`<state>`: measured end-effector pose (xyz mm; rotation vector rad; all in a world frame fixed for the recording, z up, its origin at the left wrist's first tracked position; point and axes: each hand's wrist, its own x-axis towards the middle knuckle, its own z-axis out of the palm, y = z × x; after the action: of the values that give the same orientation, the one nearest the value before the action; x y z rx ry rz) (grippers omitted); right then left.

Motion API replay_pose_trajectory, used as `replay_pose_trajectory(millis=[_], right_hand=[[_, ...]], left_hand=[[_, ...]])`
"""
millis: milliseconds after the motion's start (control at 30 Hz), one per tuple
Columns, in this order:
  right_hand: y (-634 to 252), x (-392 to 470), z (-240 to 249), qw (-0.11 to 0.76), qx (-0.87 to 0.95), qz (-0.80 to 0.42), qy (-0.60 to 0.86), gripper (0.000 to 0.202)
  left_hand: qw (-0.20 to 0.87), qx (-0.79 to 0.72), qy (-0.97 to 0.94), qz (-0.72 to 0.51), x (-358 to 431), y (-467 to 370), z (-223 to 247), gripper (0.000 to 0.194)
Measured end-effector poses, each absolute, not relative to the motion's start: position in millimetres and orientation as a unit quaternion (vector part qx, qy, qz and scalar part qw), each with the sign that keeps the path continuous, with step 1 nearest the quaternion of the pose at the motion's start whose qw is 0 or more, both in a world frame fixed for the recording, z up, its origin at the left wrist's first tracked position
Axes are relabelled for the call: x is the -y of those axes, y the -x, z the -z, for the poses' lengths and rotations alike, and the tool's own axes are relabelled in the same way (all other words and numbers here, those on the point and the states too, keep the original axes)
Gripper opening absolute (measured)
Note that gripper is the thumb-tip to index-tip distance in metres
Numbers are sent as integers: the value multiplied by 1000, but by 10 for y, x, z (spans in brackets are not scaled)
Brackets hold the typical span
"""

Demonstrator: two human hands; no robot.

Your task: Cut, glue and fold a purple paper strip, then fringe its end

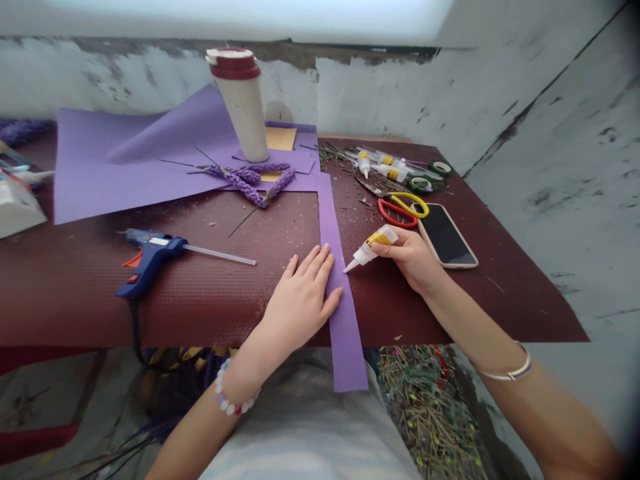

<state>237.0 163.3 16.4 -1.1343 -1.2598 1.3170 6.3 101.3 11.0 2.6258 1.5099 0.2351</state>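
Left of the phone (449, 237), the cut purple strip (347, 347) is lying unfolded; gluing appears partway. Right hand (414, 259) is pinching the glue bottle (376, 244); left hand (299, 303) is pressing flat, clamping nothing.

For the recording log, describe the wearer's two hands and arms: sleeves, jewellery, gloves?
Both hands are ungloved and the forearms bare, with no sleeves in view. The left hand has a bracelet of mostly white, rounded beads at its wrist; the right hand has a slim silvery bangle above its wrist.
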Motion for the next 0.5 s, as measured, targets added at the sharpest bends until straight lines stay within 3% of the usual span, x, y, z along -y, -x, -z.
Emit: replay_pose_trajectory(millis=[233,500], right_hand=[[-2330,-1645,-166,533,459,-531,472,43],[-2332,-1645,-151,504,500,-520,475,39]], left_hand=[[52,-497,-863,-78,-1000,-64,-119,59],[50,-497,-863,-77,-1021,-66,-113,60]])
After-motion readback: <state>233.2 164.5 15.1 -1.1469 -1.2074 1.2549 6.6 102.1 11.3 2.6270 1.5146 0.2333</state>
